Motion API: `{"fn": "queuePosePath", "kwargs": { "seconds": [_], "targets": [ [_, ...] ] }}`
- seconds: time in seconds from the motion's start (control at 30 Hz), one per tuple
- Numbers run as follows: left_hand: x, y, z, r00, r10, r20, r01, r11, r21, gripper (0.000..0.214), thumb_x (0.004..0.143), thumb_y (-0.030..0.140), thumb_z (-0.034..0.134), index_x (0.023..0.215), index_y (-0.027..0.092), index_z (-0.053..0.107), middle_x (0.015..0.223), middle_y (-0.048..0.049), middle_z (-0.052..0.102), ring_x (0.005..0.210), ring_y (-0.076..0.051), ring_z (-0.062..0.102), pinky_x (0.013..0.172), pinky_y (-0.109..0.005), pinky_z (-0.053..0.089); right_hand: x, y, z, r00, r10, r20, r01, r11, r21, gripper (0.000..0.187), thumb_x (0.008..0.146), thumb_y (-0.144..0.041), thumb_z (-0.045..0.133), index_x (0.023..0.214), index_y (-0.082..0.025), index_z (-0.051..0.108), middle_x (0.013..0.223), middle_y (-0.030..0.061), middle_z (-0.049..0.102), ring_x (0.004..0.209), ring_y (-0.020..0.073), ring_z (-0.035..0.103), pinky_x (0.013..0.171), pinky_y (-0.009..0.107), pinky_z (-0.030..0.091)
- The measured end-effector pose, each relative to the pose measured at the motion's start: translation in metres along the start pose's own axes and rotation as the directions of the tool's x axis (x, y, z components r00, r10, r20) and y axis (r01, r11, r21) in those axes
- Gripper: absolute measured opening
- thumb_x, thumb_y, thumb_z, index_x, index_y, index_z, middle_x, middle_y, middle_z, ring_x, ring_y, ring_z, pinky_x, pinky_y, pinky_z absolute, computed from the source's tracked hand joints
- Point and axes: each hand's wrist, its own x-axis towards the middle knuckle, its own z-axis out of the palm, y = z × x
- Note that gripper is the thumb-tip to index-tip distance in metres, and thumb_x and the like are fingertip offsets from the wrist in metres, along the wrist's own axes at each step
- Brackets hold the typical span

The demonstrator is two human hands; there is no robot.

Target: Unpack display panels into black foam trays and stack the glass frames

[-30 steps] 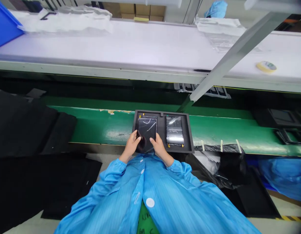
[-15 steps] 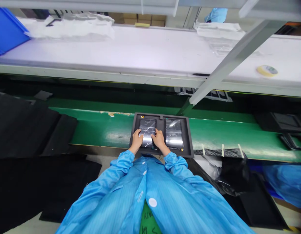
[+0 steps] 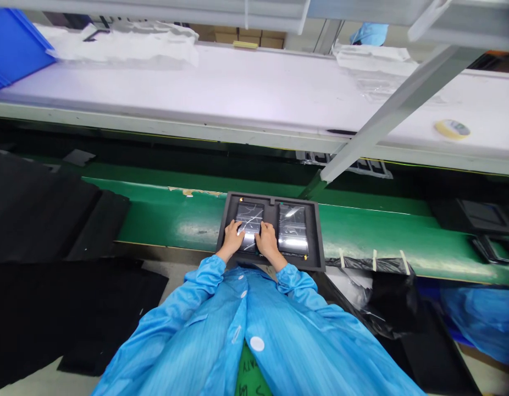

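A black foam tray (image 3: pixel 272 201) with two recesses lies on the green bench, overhanging its near edge. In its left recess sits a glossy black display panel (image 3: pixel 251 213) under clear film; a second glossy panel (image 3: pixel 292 225) lies in the right recess. My left hand (image 3: pixel 233 240) grips the left panel's left edge, its thumb over the film. At the opposite edge my right hand (image 3: pixel 267 241) holds the same panel, fingers curled at the side. The fingertips under the edges are partly hidden. Small yellow tabs show at the tray's upper left and lower right.
A slanted metal post (image 3: pixel 386 118) rises from the green bench (image 3: pixel 188 220) behind the tray. Black foam sheets (image 3: pixel 44 214) are stacked on the left. A black plastic bag (image 3: pixel 390 297) hangs at the near edge on the right. A tape roll (image 3: pixel 452 129) rests on the white shelf.
Both hands stay at the left panel, with the right hand's fingers shifted slightly. The camera view has tilted a little; the panels remain in the tray.
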Motion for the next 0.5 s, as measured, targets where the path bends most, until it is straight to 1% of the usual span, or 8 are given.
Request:
{"fn": "queuePosePath", "kwargs": {
  "seconds": [0.13, 0.2, 0.27, 0.3, 0.33, 0.4, 0.43, 0.5],
  "targets": [
    [0.001, 0.004, 0.001, 0.998, 0.012, 0.055, -0.013, 1.000, 0.009, 0.047, 0.074, 0.029, 0.077, 0.119, 0.018, 0.067, 0.160, -0.0227, 0.040, 0.152, -0.038, 0.030, 0.123, -0.058, 0.021, 0.004, -0.001, -0.007, 0.999, 0.008, 0.036, -0.007, 1.000, -0.025, 0.057, 0.089, -0.021, 0.056, 0.145, -0.012, 0.051, 0.138, 0.0203, 0.050, 0.128, 0.0318, 0.048, 0.113, 0.049, 0.041],
    [-0.004, 0.007, -0.004, 0.999, 0.024, 0.045, -0.024, 1.000, 0.005, 0.047, 0.075, 0.027, 0.076, 0.119, 0.017, 0.068, 0.160, -0.0237, 0.040, 0.151, -0.037, 0.033, 0.122, -0.057, 0.024, 0.003, 0.000, -0.011, 0.999, -0.014, 0.042, 0.015, 1.000, -0.022, 0.056, 0.088, -0.022, 0.057, 0.143, -0.011, 0.054, 0.139, 0.0196, 0.050, 0.130, 0.0312, 0.048, 0.114, 0.049, 0.041],
    [-0.010, 0.010, -0.020, 0.996, 0.088, 0.022, -0.087, 0.996, -0.019, 0.046, 0.079, 0.025, 0.071, 0.124, 0.016, 0.066, 0.160, -0.0232, 0.039, 0.148, -0.035, 0.039, 0.121, -0.054, 0.030, 0.000, 0.001, -0.015, 0.999, -0.053, 0.008, 0.054, 0.998, -0.027, 0.053, 0.087, -0.024, 0.056, 0.138, -0.010, 0.057, 0.139, 0.0200, 0.050, 0.133, 0.0319, 0.047, 0.117, 0.050, 0.038],
    [-0.013, 0.011, -0.035, 0.989, 0.146, -0.004, -0.146, 0.989, -0.029, 0.045, 0.083, 0.025, 0.068, 0.127, 0.016, 0.065, 0.161, -0.0226, 0.038, 0.146, -0.033, 0.042, 0.120, -0.052, 0.034, -0.001, 0.002, -0.017, 0.997, -0.078, -0.026, 0.077, 0.997, -0.031, 0.051, 0.088, -0.025, 0.055, 0.135, -0.009, 0.059, 0.140, 0.0207, 0.049, 0.134, 0.0328, 0.046, 0.118, 0.051, 0.037],
    [-0.015, 0.012, -0.056, 0.975, 0.216, -0.049, -0.217, 0.976, -0.025, 0.044, 0.086, 0.025, 0.064, 0.129, 0.017, 0.064, 0.161, -0.0220, 0.037, 0.145, -0.032, 0.044, 0.119, -0.051, 0.035, -0.001, 0.003, -0.018, 0.992, -0.107, -0.070, 0.105, 0.994, -0.036, 0.050, 0.089, -0.028, 0.053, 0.134, -0.008, 0.060, 0.140, 0.0220, 0.049, 0.136, 0.0341, 0.044, 0.118, 0.053, 0.037],
    [-0.021, 0.014, -0.115, 0.911, 0.353, -0.212, -0.348, 0.936, 0.061, 0.041, 0.091, 0.027, 0.057, 0.131, 0.016, 0.062, 0.160, -0.0212, 0.038, 0.146, -0.030, 0.044, 0.121, -0.049, 0.034, -0.001, 0.003, -0.020, 0.976, -0.173, -0.132, 0.171, 0.985, -0.027, 0.052, 0.092, -0.036, 0.049, 0.133, -0.007, 0.061, 0.141, 0.0241, 0.047, 0.137, 0.0366, 0.043, 0.117, 0.057, 0.037],
    [-0.027, 0.014, -0.153, 0.854, 0.400, -0.333, -0.371, 0.917, 0.148, 0.039, 0.093, 0.028, 0.055, 0.129, 0.016, 0.063, 0.158, -0.0213, 0.041, 0.147, -0.029, 0.041, 0.123, -0.048, 0.030, -0.003, 0.000, -0.020, 0.969, -0.199, -0.146, 0.199, 0.980, -0.012, 0.053, 0.093, -0.041, 0.048, 0.132, -0.008, 0.061, 0.142, 0.0241, 0.046, 0.137, 0.0372, 0.044, 0.115, 0.058, 0.039],
    [-0.043, 0.014, -0.238, 0.687, 0.472, -0.552, -0.321, 0.879, 0.352, 0.038, 0.095, 0.030, 0.053, 0.129, 0.015, 0.062, 0.157, -0.0212, 0.041, 0.151, -0.030, 0.034, 0.125, -0.048, 0.025, -0.011, -0.009, -0.017, 0.965, -0.224, -0.139, 0.231, 0.972, 0.034, 0.054, 0.093, -0.047, 0.047, 0.131, -0.012, 0.063, 0.143, 0.0230, 0.047, 0.132, 0.0370, 0.050, 0.107, 0.058, 0.048]
  ]
}}
